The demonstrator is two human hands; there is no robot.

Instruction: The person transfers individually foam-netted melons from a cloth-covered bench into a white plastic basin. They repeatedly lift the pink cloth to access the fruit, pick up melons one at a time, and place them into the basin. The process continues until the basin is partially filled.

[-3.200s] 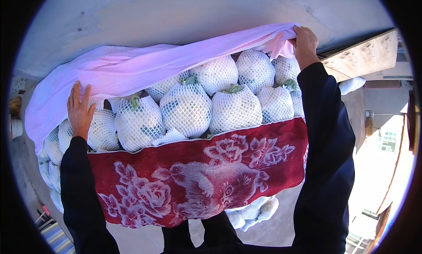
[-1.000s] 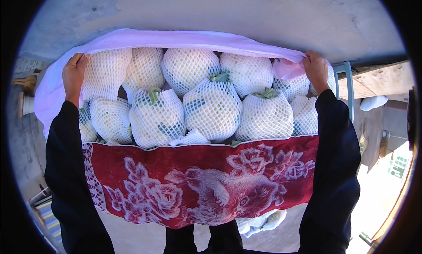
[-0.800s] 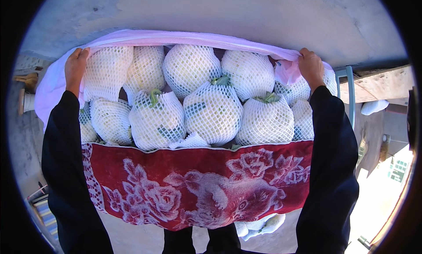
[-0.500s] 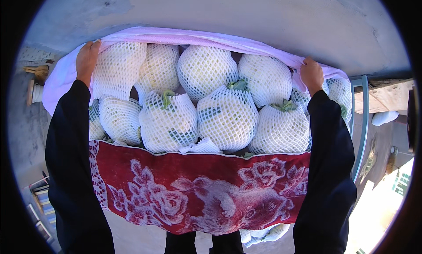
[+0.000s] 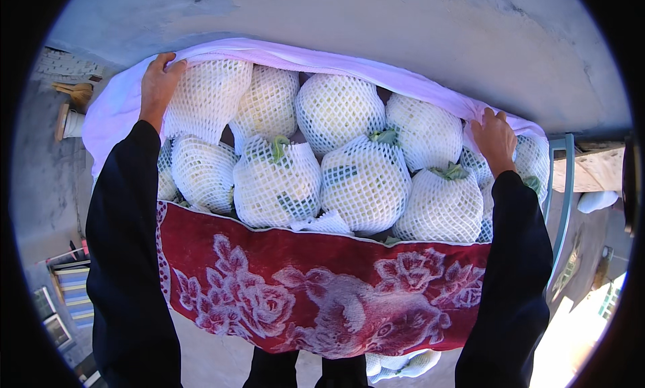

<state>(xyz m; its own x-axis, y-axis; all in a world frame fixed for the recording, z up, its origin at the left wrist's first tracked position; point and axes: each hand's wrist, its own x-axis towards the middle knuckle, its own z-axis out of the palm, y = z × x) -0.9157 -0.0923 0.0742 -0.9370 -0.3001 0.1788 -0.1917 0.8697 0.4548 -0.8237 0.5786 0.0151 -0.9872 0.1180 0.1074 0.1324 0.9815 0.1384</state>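
Note:
Pale round heads of cauliflower (image 5: 366, 183) in white foam netting fill a load in front of me, some with green leaves showing. A lilac cloth (image 5: 282, 52) runs along the far edge and down the left side. At its far left part my left hand (image 5: 160, 87) touches the cloth, thumb and fingers parted. My right hand (image 5: 496, 138) lies at the cloth's right part, fingers loosely spread; their undersides are hidden. Over the near side hangs a red cloth (image 5: 222, 267) with pale roses and an animal pattern.
A grey wall (image 5: 416, 25) rises just beyond the load. On the right stands a blue-grey metal bar (image 5: 566, 193). More netted heads (image 5: 416, 362) are low down by my legs. A spool-like object (image 5: 66, 122) and a striped panel (image 5: 74, 294) stand at left.
My view has shifted, so the load appears farther right. Both hands have loosened from their grip on the lilac cloth, and the right one has come slightly nearer to me.

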